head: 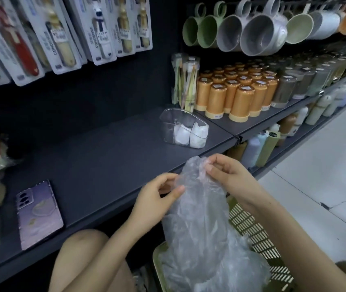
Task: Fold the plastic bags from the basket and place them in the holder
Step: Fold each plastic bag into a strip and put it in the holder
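A clear, crinkled plastic bag (197,209) hangs upright between my hands, its lower part trailing into the pale yellow slotted basket (250,226) in front of my knees. My left hand (157,199) pinches the bag's upper left edge. My right hand (225,171) pinches its top right corner. More loose clear bags (220,272) lie in the basket. The clear plastic holder (168,121) stands on the dark shelf beyond my hands, with folded white bags (191,134) inside it.
A phone in a purple case (39,213) lies on the dark shelf (96,161) at the left. Orange canisters (237,95), a toothbrush pack (185,81) and hanging mugs (252,32) fill the shelving at the right. Packaged goods hang at the upper left.
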{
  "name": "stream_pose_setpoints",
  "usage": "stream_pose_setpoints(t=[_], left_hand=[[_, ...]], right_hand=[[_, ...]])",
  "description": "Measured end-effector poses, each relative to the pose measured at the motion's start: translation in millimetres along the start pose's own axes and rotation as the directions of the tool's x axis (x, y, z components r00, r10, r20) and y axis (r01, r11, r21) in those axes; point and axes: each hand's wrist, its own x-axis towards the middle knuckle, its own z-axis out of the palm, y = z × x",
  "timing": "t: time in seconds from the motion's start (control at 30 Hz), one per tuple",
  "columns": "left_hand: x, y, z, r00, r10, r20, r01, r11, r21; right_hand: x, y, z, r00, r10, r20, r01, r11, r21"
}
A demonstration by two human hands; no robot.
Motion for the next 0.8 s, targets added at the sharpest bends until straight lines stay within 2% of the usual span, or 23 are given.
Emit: stream_pose_setpoints(t=[0.07,0.17,0.3,0.4,0.47,0.53,0.63,0.67,0.7,0.8], left_hand=[[-3.2,9.0,-7.5,0.996,-0.016,-0.088,0.005,0.993,-0.12],[-5.9,17.9,-22.7,0.985,-0.084,-0.152,0.036,0.955,-0.294],[-8.9,22.6,-38.2,0.983,-0.094,-0.155,0.039,0.945,-0.324],[-10.3,28.0,-41.9,0.985,-0.066,-0.158,0.029,0.973,-0.229],[-9.3,30.8,-40.2,0.987,-0.032,-0.159,0.005,0.987,-0.163],[-8.0,35.1,-35.9,0.985,-0.003,-0.174,-0.016,0.994,-0.112],[-7.0,43.2,-28.5,0.986,0.02,-0.165,-0.024,0.999,-0.027],[-7.4,46.2,-26.5,0.988,0.018,-0.151,-0.024,0.999,-0.04],[-7.7,47.6,-25.6,0.99,0.004,-0.138,-0.015,0.997,-0.078],[-10.7,48.5,-27.2,0.994,-0.053,-0.098,0.025,0.962,-0.273]], right_hand=[[4.6,-7.5,0.8,1.0,-0.001,-0.001,0.001,1.0,-0.004],[8.1,-12.5,-7.4,0.999,0.044,-0.008,-0.044,0.992,-0.116],[10.4,-10.3,-24.4,0.984,0.101,-0.148,-0.133,0.965,-0.226],[2.6,-19.8,-17.6,0.955,-0.1,-0.28,-0.02,0.919,-0.395],[-15.1,-37.7,2.2,0.96,-0.211,-0.187,0.116,0.899,-0.422],[-34.1,-52.0,27.5,0.945,-0.326,-0.04,0.249,0.792,-0.558],[-40.0,-45.3,57.2,0.879,-0.466,0.1,0.336,0.456,-0.824],[-35.6,-37.2,61.7,0.861,-0.498,0.107,0.335,0.397,-0.855],[-31.5,-30.8,65.1,0.859,-0.504,0.093,0.336,0.417,-0.844],[-25.2,-20.0,62.8,0.905,-0.425,0.004,0.326,0.69,-0.646]])
